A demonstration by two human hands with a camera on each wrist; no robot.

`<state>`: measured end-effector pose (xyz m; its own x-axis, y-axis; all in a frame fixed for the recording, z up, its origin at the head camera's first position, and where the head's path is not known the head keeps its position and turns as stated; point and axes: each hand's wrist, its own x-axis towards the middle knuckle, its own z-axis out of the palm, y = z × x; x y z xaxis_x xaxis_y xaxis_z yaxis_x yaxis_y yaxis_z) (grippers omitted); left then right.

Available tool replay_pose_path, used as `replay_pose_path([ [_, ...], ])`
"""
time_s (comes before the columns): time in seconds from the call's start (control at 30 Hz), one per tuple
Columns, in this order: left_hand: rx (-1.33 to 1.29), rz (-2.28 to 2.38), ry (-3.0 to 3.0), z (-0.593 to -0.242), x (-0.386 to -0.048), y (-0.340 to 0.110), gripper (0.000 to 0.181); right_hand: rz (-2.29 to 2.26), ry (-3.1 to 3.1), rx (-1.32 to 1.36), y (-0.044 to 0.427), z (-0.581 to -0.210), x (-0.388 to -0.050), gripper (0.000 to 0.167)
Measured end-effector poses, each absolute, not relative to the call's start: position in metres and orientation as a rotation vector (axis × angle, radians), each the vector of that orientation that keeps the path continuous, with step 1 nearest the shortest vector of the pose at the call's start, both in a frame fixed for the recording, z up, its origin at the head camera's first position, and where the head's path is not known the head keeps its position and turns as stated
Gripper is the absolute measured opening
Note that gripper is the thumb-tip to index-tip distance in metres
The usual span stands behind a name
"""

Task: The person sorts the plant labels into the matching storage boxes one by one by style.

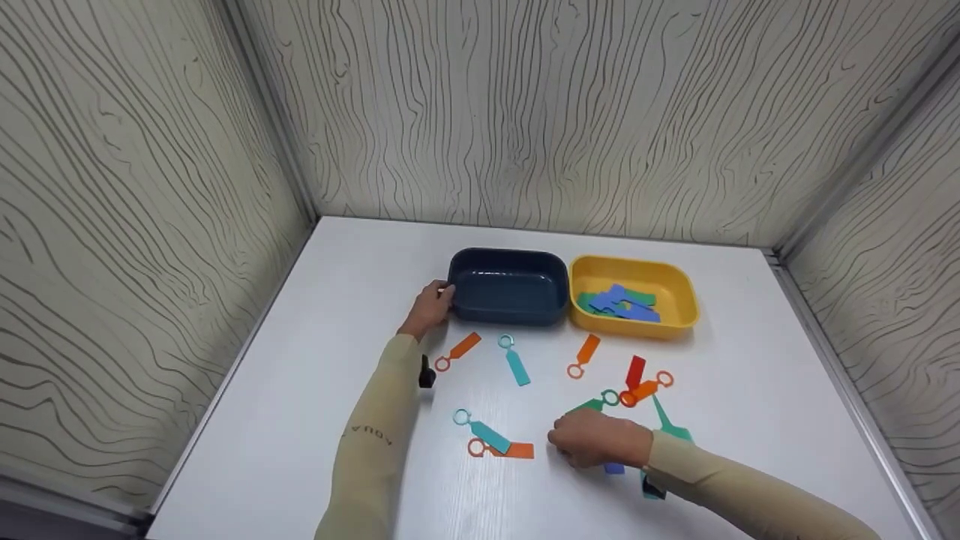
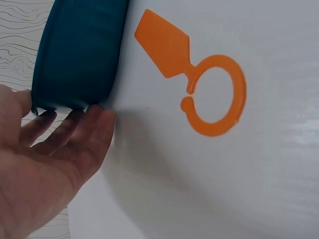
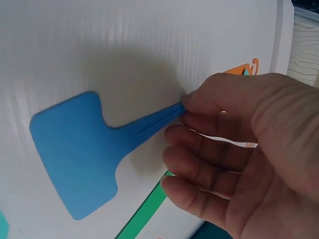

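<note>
Remotely, I list: left hand (image 1: 430,306), fingers relaxed against navy tub (image 1: 510,313); right hand (image 1: 594,438), thumb and forefinger pinching blue tag (image 3: 75,154) by its stem.

Head view: high, facing forward and down across your tabletop (image 1: 345,285). Wrist views: close on your fingers (image 2: 97,137); left and head share the navy tray (image 1: 510,315).

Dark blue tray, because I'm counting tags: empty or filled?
Empty: the head view shows only bare floor inside the dark blue tray.
</note>
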<state>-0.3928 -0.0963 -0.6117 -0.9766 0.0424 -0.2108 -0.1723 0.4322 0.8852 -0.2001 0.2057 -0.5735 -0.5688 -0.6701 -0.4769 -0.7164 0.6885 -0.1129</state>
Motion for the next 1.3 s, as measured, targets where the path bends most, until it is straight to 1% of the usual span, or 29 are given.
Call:
replay_pose_path([
  [0.37, -0.137, 1.592, 2.459, -0.612, -0.393, -0.097, 0.048, 0.049, 2.447, -0.973, 0.21, -0.57, -0.21, 0.015],
  [0.67, -0.131, 1.588, 2.443, -0.612, -0.392, -0.096, 0.048, 0.02, 2.533, -0.998, 0.209, -0.563, -0.213, 0.013],
  [0.97, -0.105, 1.558, 2.495, -0.613, -0.394, -0.097, 0.047, 0.018, 2.547, -0.999, 0.211, -0.567, -0.219, 0.011],
  [1.1, -0.11, 1.558, 2.494, -0.612, -0.394, -0.097, 0.047, 0.007, 2.56, -0.96, 0.213, -0.563, -0.227, 0.012],
  [1.3, -0.109, 1.556, 2.49, -0.614, -0.395, -0.097, 0.047, -0.041, 2.633, -0.886, 0.225, -0.545, -0.248, 0.013],
])
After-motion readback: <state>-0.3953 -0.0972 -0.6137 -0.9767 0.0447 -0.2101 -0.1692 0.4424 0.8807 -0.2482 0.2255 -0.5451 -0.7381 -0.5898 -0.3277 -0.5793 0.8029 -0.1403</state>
